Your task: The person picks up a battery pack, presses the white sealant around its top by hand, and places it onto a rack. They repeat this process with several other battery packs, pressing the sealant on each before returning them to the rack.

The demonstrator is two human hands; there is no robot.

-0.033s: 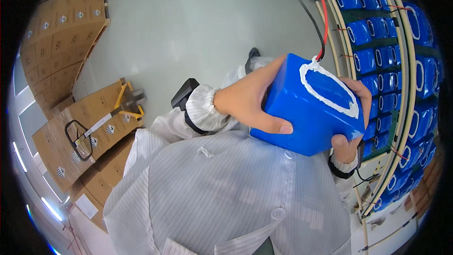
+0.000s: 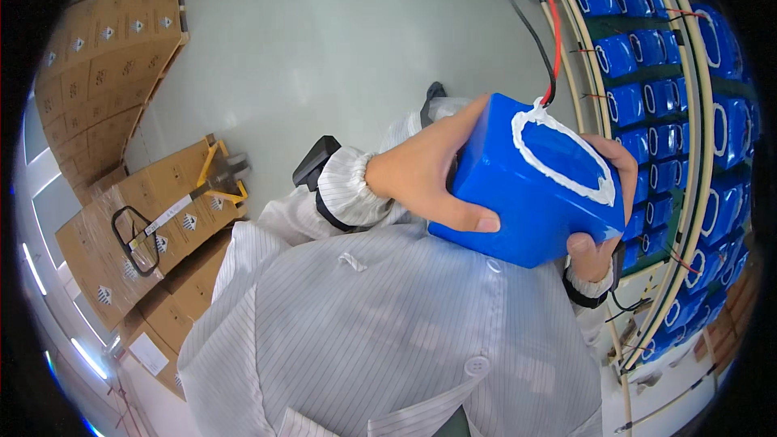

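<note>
Both of my hands grip a blue shrink-wrapped battery pack (image 2: 518,194) in front of my torso, toward the right. My left hand (image 2: 437,174) clasps its left side, thumb on the near face and the other fingers hidden behind. On the right, my right hand (image 2: 603,231) wraps round the other end, thumb below and fingers along the far edge. An uneven ring of white sealant (image 2: 566,154) runs round the pack's upward face. From a white blob at that ring's far corner come a red wire (image 2: 558,24) and a black wire (image 2: 522,20), leading up and away.
To the right stands a pale-tube rack (image 2: 692,113) with rows of similar blue packs (image 2: 623,105) on green shelves. Stacked cartons (image 2: 113,48) line the left. A pallet jack (image 2: 218,178) with a black loop handle stands by more cartons (image 2: 105,251). Grey floor (image 2: 324,32) lies beyond me.
</note>
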